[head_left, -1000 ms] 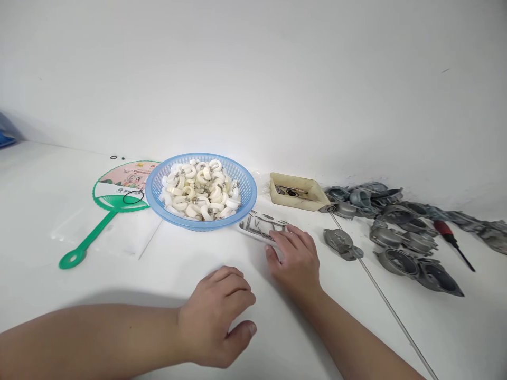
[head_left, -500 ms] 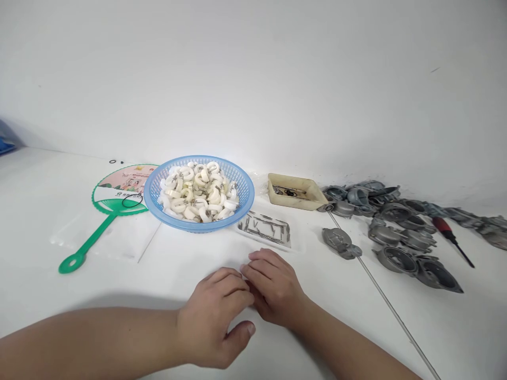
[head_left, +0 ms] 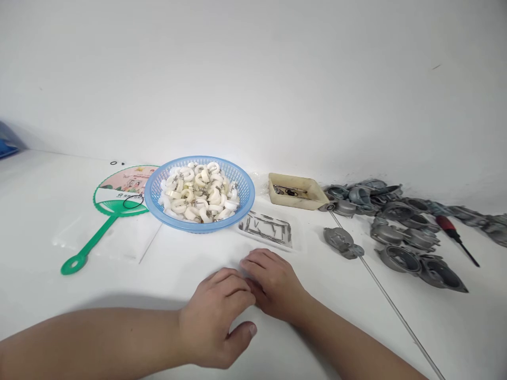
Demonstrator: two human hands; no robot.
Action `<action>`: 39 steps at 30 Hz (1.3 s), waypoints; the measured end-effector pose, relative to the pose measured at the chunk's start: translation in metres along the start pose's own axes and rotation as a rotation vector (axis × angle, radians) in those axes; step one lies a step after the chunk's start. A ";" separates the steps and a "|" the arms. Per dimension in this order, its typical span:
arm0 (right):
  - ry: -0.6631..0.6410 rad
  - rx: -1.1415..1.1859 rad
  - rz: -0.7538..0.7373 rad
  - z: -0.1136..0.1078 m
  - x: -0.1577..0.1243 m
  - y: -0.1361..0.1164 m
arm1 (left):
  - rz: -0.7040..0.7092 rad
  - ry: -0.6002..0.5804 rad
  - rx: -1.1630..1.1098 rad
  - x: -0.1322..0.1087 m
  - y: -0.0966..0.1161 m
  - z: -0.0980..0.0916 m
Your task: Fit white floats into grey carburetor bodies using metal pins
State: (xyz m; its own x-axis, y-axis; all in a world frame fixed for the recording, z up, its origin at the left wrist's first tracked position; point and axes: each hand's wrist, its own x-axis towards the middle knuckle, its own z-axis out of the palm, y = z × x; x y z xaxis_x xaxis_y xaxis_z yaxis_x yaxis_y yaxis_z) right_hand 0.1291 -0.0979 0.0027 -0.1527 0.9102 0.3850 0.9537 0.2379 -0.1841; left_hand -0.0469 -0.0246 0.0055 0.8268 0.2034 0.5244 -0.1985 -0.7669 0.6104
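Observation:
My left hand (head_left: pixel 217 319) rests low in the middle of the white table, its thumb apart from loosely bent fingers. Right against its fingertips lies my right hand (head_left: pixel 274 285), fingers loosely curved, thumb partly hidden. I see nothing held in either hand; the undersides of both are out of sight. Just beyond the hands is a shallow white tray (head_left: pixel 297 244) with several thin metal pins (head_left: pixel 266 227) in it. Behind, to the left, stands a blue plastic basket (head_left: pixel 200 227) full of white ring-shaped parts (head_left: pixel 214 197) with small metal pieces.
A green-handled fan (head_left: pixel 93 244) lies left, partly under the basket rim, with a black ring on it. A cream box (head_left: pixel 295 201) holds small parts. Grey metal housings (head_left: pixel 400 258) are heaped right, beside a red-handled screwdriver (head_left: pixel 447 228). A wall (head_left: pixel 253 79) rises behind.
The right hand's fingers have shifted very slightly toward the left hand. The whole view has moved a little; the objects on the table stay where they were.

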 end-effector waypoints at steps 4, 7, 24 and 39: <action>-0.033 0.012 0.016 -0.001 0.000 0.001 | 0.004 0.005 -0.001 0.000 0.000 0.000; -0.053 0.017 0.015 -0.001 0.001 0.001 | -0.003 -0.010 0.001 -0.001 0.000 0.001; 0.422 -0.228 0.102 -0.013 0.003 0.003 | -0.028 -0.062 0.050 -0.001 -0.003 0.003; -0.221 -0.359 0.612 -0.021 0.024 0.024 | -0.016 -0.026 0.063 -0.002 -0.006 0.007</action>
State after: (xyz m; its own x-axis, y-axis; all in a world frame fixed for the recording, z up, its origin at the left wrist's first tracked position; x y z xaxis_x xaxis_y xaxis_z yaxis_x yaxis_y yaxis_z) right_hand 0.1539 -0.0780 0.0266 0.4206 0.9005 0.1107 0.9053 -0.4246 0.0144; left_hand -0.0441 -0.0250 -0.0033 0.8431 0.2009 0.4989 -0.1520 -0.8009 0.5793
